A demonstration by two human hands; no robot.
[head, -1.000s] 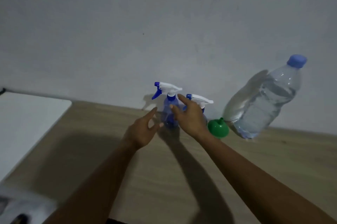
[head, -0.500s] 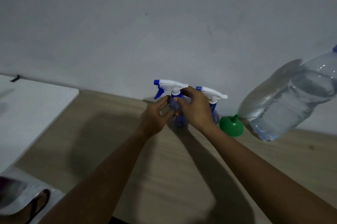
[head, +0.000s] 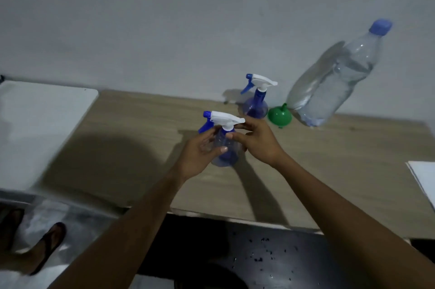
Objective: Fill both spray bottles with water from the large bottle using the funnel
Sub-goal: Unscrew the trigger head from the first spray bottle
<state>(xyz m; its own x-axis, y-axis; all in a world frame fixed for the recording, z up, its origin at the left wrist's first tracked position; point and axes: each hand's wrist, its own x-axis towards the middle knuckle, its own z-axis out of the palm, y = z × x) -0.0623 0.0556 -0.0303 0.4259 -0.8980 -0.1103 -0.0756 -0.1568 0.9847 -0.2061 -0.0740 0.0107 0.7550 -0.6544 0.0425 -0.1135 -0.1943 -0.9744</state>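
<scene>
A blue spray bottle [head: 226, 147] with a white trigger head stands mid-table between my hands. My left hand [head: 200, 152] grips its round body. My right hand [head: 255, 141] pinches its neck just under the white head. The second spray bottle [head: 256, 100] stands farther back by the wall, untouched. To its right, a green funnel [head: 279, 114] lies mouth-down on the table. The large clear water bottle [head: 334, 79] with a blue cap stands at the back right, capped and partly full.
The wooden table [head: 329, 171] ends at a front edge near my forearms, with dark floor below. A white surface [head: 40, 128] adjoins the table on the left. A white sheet [head: 423, 178] lies at the right edge. A foot in a sandal [head: 44, 246] is at the lower left.
Both hands closed on the left spray bottle and pulled it from the wall toward the middle of the table. The other bottle, funnel and water bottle stayed put.
</scene>
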